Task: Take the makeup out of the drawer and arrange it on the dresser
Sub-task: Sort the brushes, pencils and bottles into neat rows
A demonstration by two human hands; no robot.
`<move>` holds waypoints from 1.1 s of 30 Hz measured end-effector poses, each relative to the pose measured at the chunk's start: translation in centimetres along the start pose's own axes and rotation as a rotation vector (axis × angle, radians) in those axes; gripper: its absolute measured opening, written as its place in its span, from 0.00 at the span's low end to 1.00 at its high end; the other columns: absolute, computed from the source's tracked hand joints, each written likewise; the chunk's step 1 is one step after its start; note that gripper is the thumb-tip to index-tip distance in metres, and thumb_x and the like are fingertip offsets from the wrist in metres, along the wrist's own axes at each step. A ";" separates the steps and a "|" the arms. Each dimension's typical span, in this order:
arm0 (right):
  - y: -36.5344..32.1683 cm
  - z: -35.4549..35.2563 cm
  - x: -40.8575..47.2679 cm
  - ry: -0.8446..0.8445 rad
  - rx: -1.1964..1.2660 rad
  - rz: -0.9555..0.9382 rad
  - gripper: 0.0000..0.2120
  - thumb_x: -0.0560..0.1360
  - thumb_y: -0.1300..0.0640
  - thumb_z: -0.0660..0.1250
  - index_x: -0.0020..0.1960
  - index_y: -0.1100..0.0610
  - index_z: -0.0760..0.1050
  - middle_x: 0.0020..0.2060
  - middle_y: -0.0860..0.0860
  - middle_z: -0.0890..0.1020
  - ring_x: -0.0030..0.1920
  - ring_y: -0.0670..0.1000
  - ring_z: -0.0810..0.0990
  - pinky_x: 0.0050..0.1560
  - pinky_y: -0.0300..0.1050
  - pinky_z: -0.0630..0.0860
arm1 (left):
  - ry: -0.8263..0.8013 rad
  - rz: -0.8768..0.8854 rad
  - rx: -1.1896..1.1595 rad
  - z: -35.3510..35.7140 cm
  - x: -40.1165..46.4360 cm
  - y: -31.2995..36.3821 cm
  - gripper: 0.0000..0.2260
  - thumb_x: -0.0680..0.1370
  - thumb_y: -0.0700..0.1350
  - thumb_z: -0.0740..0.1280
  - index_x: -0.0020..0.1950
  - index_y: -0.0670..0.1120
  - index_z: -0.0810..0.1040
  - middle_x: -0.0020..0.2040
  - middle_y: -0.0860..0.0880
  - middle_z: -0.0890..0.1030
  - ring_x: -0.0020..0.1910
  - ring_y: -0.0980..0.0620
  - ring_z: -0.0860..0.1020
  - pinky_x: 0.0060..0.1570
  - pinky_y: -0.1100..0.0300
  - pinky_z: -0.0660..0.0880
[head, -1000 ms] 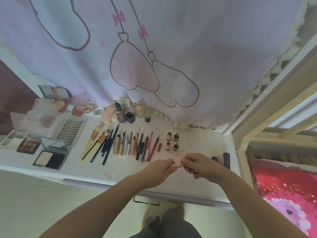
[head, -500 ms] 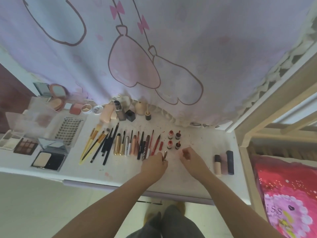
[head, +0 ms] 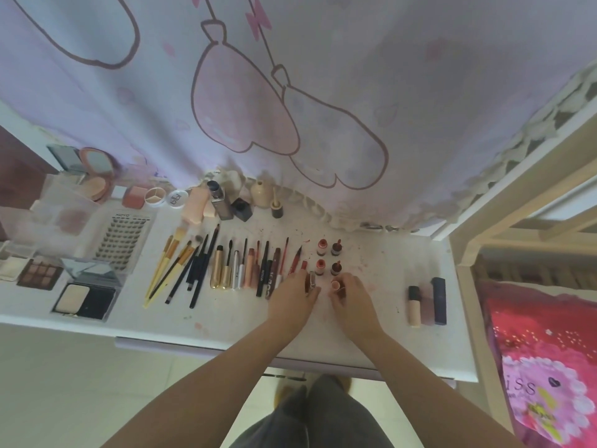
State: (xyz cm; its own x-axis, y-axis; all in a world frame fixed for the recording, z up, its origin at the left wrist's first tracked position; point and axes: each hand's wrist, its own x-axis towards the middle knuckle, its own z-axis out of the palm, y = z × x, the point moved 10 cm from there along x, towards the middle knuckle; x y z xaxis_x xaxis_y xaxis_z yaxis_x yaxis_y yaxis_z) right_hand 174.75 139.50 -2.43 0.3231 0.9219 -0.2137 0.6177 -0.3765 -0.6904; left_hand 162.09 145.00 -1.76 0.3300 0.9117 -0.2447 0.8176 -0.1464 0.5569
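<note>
A pale curtain [head: 323, 92] printed with pink shapes hangs down to the far edge of the white table [head: 371, 337], closing off the back. A cream frame post [head: 465, 263] stands at the table's right edge, with a red patterned bedspread [head: 542, 344] beyond it. The near edge runs across above the person's legs. Palettes and compacts [head: 84, 295] fill the left end; a row of brushes and pencils [head: 193, 270] lies lengthwise across the middle. Bare tabletop lies between the hands and three tubes [head: 426, 302] lying side by side near the right edge, and in a strip along the near edge. Four small red bottles [head: 329, 257] stand in a two-by-two block just beyond the hands. The left hand [head: 292, 303] holds a dark red lipstick-like piece [head: 309, 281] upright in curled fingers, just right of the pencil row. The right hand [head: 350, 302] pinches a small pink-topped bottle [head: 335, 284] close in front of the block; whether it touches the table is unclear. The two hands sit near each other, apart.
</note>
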 end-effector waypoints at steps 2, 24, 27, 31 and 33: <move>0.0 0.1 0.1 -0.002 -0.020 -0.001 0.06 0.80 0.57 0.57 0.54 0.57 0.70 0.51 0.50 0.73 0.46 0.49 0.73 0.45 0.38 0.67 | 0.025 0.021 -0.062 -0.1 0.0 -0.1 0.07 0.79 0.49 0.63 0.55 0.48 0.72 0.51 0.51 0.76 0.47 0.52 0.75 0.49 0.56 0.76; 5.3 -11.6 0.9 0.107 -0.006 0.148 0.07 0.77 0.62 0.60 0.53 0.56 0.75 0.48 0.53 0.80 0.43 0.50 0.77 0.43 0.39 0.70 | 0.230 0.638 -0.077 -2.7 -7.8 10.3 0.12 0.76 0.47 0.62 0.57 0.44 0.74 0.49 0.48 0.77 0.45 0.54 0.76 0.46 0.64 0.74; 7.6 -13.0 2.2 -0.015 -0.122 0.284 0.09 0.77 0.61 0.59 0.54 0.59 0.75 0.48 0.57 0.81 0.47 0.56 0.79 0.45 0.44 0.74 | -0.058 0.550 -0.074 3.2 -6.5 13.8 0.11 0.80 0.48 0.58 0.60 0.47 0.71 0.53 0.51 0.75 0.47 0.56 0.72 0.47 0.65 0.70; 8.5 -12.8 3.6 -0.166 -0.411 0.298 0.11 0.78 0.60 0.58 0.56 0.62 0.75 0.53 0.58 0.80 0.54 0.57 0.78 0.52 0.42 0.71 | -0.194 0.306 0.115 9.6 -2.8 15.2 0.11 0.81 0.48 0.54 0.59 0.45 0.70 0.54 0.46 0.75 0.52 0.47 0.74 0.51 0.54 0.72; 8.5 -12.5 4.1 -0.190 -0.439 0.260 0.11 0.78 0.59 0.57 0.55 0.62 0.75 0.53 0.58 0.80 0.54 0.57 0.77 0.50 0.41 0.69 | -0.176 0.219 0.197 11.2 -1.5 15.2 0.12 0.81 0.50 0.53 0.58 0.45 0.69 0.54 0.45 0.75 0.52 0.46 0.73 0.51 0.53 0.71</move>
State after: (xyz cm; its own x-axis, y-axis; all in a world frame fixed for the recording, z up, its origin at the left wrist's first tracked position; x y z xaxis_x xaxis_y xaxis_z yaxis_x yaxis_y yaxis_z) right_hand 190.26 138.91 -0.58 0.3949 0.7784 -0.4880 0.7891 -0.5594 -0.2537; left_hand 179.30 137.08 -1.78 0.5701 0.7726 -0.2794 0.7881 -0.4180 0.4519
